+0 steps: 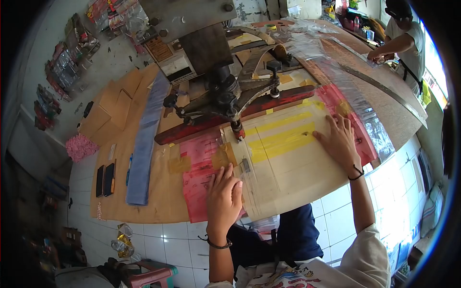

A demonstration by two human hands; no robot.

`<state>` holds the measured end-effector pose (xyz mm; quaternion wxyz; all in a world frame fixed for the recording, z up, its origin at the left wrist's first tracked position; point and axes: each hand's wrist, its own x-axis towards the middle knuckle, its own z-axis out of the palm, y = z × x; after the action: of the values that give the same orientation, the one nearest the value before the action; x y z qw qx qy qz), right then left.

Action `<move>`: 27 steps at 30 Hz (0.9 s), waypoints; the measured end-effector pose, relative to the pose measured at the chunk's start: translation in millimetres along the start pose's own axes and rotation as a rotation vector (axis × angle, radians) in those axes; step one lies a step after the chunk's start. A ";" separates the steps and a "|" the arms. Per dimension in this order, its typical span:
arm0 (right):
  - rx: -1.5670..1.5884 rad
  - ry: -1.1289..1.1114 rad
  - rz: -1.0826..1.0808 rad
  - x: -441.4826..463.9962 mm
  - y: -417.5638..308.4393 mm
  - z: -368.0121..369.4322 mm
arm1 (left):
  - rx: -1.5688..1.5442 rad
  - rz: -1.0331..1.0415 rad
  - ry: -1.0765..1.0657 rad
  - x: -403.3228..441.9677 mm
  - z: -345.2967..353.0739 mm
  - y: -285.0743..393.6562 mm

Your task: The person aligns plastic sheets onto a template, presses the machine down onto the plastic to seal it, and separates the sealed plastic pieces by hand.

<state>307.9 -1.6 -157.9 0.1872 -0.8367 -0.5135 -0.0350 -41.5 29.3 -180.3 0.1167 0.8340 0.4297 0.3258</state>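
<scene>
My left hand (224, 196) lies palm down, fingers stretched out, at the left edge of a pale board (300, 170), partly over red plastic sheeting (194, 185). Spread flat on the board's right side is my right hand (340, 141); more red plastic (363, 146) shows beside it. Yellow tape strips (281, 144) and thin drawn lines cross the board. Just beyond my hands stands a dark metal machine (223, 93) with spread arms, a long red bar (197, 127) and a red-tipped foot (237, 130) low over the board. Neither hand grips anything.
Left on the table are long bluish plastic strips (144, 149), a pen (129, 169), two dark phones (106, 180), a pink bundle (80, 147) and a cardboard box (113, 105). A long metal strip (382, 88) lies right. Another person (408, 45) works at the far right.
</scene>
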 end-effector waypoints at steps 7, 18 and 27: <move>0.081 -0.141 0.055 16.2 3.3 -20.9 | -0.017 -0.009 -0.001 -2.0 -3.5 -2.4; 0.080 -0.293 0.089 60.0 30.1 -25.0 | -0.033 0.005 0.012 -3.5 -5.3 -12.3; 0.122 -0.063 -0.297 113.8 51.8 -15.7 | -0.026 0.025 0.002 -3.4 -11.3 -11.0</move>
<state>408.7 68.4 -129.1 0.2142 -0.7395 -0.6382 -0.0047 -57.3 32.3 -178.4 0.1231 0.8373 0.4152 0.3338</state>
